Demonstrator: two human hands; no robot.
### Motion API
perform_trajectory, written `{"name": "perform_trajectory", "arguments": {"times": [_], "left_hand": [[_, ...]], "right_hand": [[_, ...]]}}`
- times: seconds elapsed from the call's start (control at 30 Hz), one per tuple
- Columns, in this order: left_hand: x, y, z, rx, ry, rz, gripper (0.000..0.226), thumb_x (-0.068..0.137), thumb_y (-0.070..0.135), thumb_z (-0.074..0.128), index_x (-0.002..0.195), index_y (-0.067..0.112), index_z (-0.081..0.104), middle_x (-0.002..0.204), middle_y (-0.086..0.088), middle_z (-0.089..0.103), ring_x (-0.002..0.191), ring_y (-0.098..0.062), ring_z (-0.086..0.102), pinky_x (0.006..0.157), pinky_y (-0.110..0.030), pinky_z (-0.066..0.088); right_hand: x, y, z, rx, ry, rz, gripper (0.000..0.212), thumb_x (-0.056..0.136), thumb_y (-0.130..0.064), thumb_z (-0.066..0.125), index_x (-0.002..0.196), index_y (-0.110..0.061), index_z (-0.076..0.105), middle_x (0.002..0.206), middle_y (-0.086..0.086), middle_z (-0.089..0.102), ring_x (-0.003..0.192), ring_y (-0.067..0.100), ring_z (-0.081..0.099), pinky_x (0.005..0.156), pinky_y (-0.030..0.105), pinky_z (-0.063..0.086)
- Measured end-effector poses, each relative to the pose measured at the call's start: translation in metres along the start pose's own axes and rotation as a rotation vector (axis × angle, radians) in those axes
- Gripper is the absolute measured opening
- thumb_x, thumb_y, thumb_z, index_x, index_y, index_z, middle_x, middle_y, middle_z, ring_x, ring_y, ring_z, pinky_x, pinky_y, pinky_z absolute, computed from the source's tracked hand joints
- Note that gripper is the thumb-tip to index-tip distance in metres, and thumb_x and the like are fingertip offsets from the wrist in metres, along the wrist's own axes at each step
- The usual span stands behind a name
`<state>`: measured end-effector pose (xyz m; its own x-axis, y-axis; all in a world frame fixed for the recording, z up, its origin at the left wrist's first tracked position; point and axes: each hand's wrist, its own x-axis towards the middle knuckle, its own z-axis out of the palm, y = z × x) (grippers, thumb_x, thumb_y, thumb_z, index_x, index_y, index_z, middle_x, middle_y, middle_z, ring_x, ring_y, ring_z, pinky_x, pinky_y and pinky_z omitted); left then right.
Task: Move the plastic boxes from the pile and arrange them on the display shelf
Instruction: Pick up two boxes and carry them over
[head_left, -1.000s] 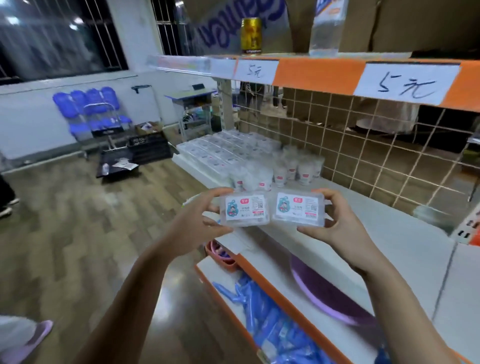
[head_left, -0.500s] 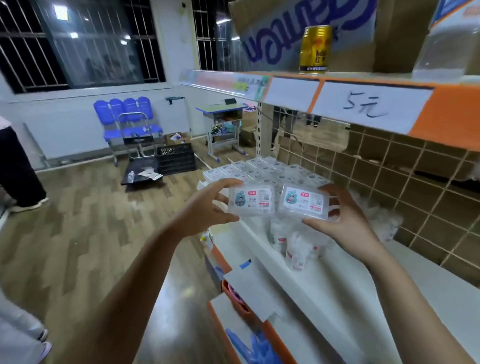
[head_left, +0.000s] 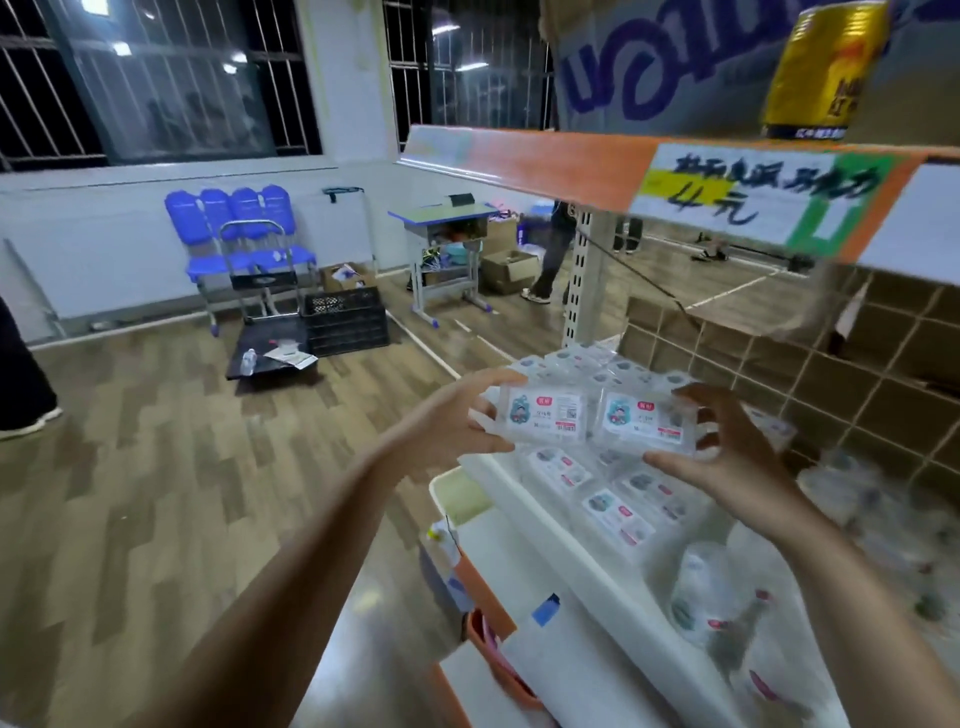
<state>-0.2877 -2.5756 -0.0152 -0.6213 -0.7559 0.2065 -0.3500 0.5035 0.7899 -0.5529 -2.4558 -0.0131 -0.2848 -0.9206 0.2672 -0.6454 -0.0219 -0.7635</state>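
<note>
Two clear plastic boxes with blue-and-red labels hang side by side over the white display shelf (head_left: 524, 512). My left hand (head_left: 452, 421) grips the left box (head_left: 543, 415) by its left end. My right hand (head_left: 727, 462) grips the right box (head_left: 644, 423), thumb under its front edge and fingers over its right end. Directly below them lie rows of the same boxes (head_left: 615, 512) flat on the shelf, and more rows (head_left: 582, 364) reach back toward the shelf post.
Small clear tubs (head_left: 711, 587) stand on the shelf at the right. An orange-edged upper shelf (head_left: 571, 166) with price labels overhangs, holding a gold can (head_left: 826, 67). A wire grid backs the shelf. Blue chairs (head_left: 234, 228), a black crate (head_left: 345, 322) and a desk (head_left: 447, 244) stand across the wooden floor.
I have moved left along the shelf with both boxes. They now hang over the rows of flat boxes instead of the small tubs. Both grips are unchanged.
</note>
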Motion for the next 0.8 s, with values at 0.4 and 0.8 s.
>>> {"name": "perform_trajectory", "arguments": {"times": [0.4, 0.8], "left_hand": [[0.097, -0.092, -0.085, -0.091, -0.305, 0.007, 0.065, 0.076, -0.002, 0.074, 0.128, 0.028, 0.047, 0.099, 0.010, 0.063, 0.082, -0.004, 0.062, 0.070, -0.022, 0.054], [0.201, -0.091, -0.048, -0.014, -0.441, 0.161, 0.067, 0.073, 0.011, 0.079, 0.128, 0.033, 0.047, 0.118, 0.017, 0.055, 0.102, -0.016, 0.061, 0.079, -0.032, 0.057]], "right_hand": [[0.053, -0.035, 0.067, -0.123, 0.095, 0.260, 0.066, 0.070, -0.033, 0.081, 0.116, -0.042, 0.035, 0.116, -0.009, 0.042, 0.095, 0.015, 0.050, 0.079, 0.033, 0.045], [0.094, -0.011, 0.061, -0.261, 0.182, 0.276, 0.063, 0.073, -0.026, 0.081, 0.123, -0.024, 0.044, 0.120, -0.001, 0.044, 0.106, 0.013, 0.044, 0.079, 0.024, 0.039]]}}
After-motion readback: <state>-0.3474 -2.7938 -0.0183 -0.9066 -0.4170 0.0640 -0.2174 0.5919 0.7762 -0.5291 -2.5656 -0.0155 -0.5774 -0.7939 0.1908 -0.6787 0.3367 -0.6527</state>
